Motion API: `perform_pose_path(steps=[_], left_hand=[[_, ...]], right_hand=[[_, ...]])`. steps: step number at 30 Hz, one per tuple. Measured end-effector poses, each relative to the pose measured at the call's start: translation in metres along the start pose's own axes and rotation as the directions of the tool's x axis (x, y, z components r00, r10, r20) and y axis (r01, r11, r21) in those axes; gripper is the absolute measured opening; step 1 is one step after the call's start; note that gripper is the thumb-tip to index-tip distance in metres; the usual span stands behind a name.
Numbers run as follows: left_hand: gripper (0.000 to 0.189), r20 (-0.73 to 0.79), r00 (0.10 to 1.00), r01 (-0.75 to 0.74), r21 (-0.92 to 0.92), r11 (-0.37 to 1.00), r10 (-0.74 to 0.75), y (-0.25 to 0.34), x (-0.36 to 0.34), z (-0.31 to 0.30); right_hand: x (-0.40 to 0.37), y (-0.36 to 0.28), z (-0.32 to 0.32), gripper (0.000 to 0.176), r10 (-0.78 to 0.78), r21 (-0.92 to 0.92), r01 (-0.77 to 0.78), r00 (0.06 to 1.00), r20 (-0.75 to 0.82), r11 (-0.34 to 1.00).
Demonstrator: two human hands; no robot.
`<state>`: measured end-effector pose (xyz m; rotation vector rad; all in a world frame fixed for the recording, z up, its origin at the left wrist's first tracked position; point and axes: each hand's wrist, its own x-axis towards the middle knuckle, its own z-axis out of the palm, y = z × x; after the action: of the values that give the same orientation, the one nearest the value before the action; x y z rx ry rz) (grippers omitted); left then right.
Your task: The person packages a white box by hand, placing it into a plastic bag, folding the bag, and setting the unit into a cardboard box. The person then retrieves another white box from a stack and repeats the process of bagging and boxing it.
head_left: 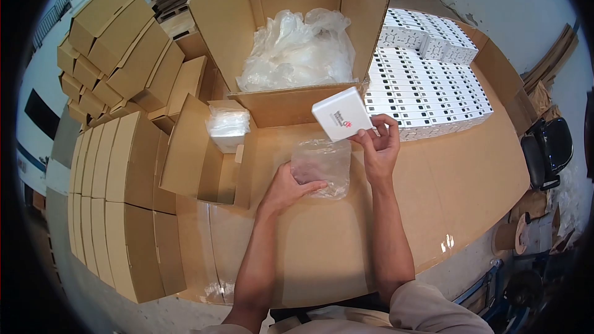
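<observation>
A small white box (341, 114) with a red and dark print on its face is held tilted in my right hand (378, 145), gripped at its lower right corner. My left hand (289, 187) holds a clear plastic bag (325, 170), its thumb lying across the bag's lower left part. The box is above the bag and outside it. To the left stands an open cardboard box (210, 176) with several plastic-wrapped white packs (228, 128) at its far end.
Behind my hands, a large open carton (297, 102) holds a heap of clear bags (300, 52). Many white boxes (427, 96) stand in rows at the back right. Brown cartons (124, 192) are stacked on the left. A black chair (547, 151) is beyond the table's right edge.
</observation>
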<state>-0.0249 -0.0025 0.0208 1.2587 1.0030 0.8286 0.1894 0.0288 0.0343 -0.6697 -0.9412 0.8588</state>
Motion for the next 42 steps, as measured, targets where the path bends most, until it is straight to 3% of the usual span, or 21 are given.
perform_pose_path(steps=[9,17,20,26,32,35,38,42], left_hand=[[0.044,0.028,0.999,-0.040,0.072,0.997,0.038,-0.006,0.003,0.002],[0.049,0.009,0.999,0.041,0.082,0.996,-0.042,-0.002,0.004,0.000],[0.044,-0.037,0.999,-0.031,0.066,0.997,0.033,0.003,0.002,0.004],[0.048,-0.053,0.998,-0.037,0.036,0.999,0.039,-0.005,0.004,0.004],[0.049,-0.073,0.997,-0.017,0.152,0.988,0.028,0.000,0.004,0.002],[0.050,-0.068,0.997,0.061,0.207,0.977,-0.048,0.009,0.003,0.001],[0.052,-0.083,0.992,-0.093,0.024,0.995,0.095,-0.003,0.006,0.004],[0.053,-0.064,0.994,-0.090,-0.031,0.995,0.088,-0.006,0.007,0.002]], right_hand=[[0.000,0.006,-0.008,0.029,0.037,0.130,-0.041,0.999,0.030,0.991],[-0.001,0.007,-0.014,0.018,0.044,-0.006,-0.043,0.993,0.114,0.999],[-0.002,0.004,-0.015,0.016,0.060,-0.025,-0.058,0.990,0.126,0.998],[-0.004,0.004,-0.015,0.014,0.094,-0.083,-0.082,0.984,0.153,0.993],[-0.005,0.005,-0.012,0.014,0.126,-0.105,-0.110,0.979,0.160,0.988],[-0.004,0.006,-0.012,0.014,0.143,-0.113,-0.125,0.976,0.166,0.986],[-0.006,0.007,-0.015,0.014,0.150,-0.141,-0.127,0.975,0.165,0.982],[-0.005,0.018,-0.016,0.014,0.105,-0.213,-0.066,0.979,0.177,0.975]])
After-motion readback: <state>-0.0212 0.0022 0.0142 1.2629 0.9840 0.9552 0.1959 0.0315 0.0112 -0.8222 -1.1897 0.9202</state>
